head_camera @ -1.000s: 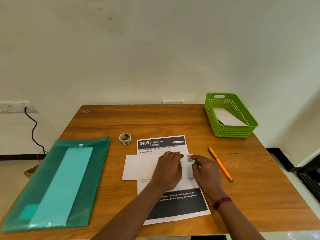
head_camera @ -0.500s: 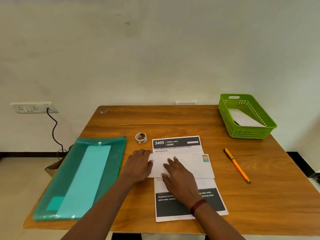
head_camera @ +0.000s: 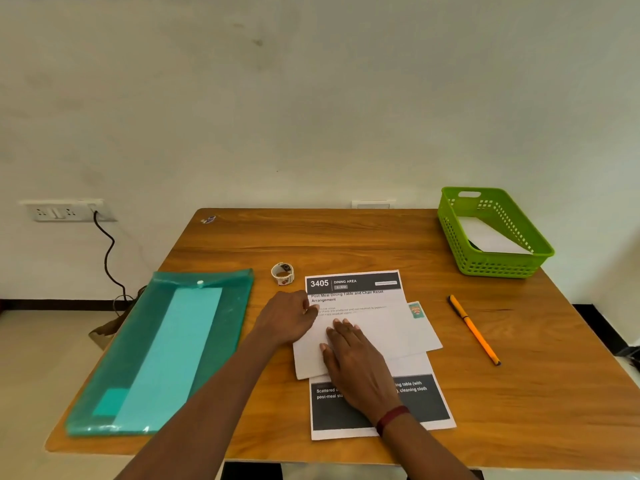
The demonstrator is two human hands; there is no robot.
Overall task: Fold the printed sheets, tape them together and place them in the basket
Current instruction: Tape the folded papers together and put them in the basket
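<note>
Since half a second ago the folded sheet [head_camera: 398, 336] has turned askew. Its left end now sits nearer the person, and its right end, which carries a patterned tape piece [head_camera: 416, 310], sits farther away. It lies across the middle of the printed sheet [head_camera: 353, 284], which is flat on the wooden table [head_camera: 346, 237]. The right hand [head_camera: 353, 355] rests flat on the folded sheet with fingers straight, grasping nothing. The left hand [head_camera: 287, 318] is at the sheets' left edge with its fingertips curled there; whether it pinches the paper cannot be told. The tape roll [head_camera: 282, 273] stands just beyond the left hand. A pen [head_camera: 474, 329] lies to the right. The green basket [head_camera: 495, 268] at the far right corner holds white paper [head_camera: 485, 237]. A green folder [head_camera: 166, 348] lies on the left.
</note>
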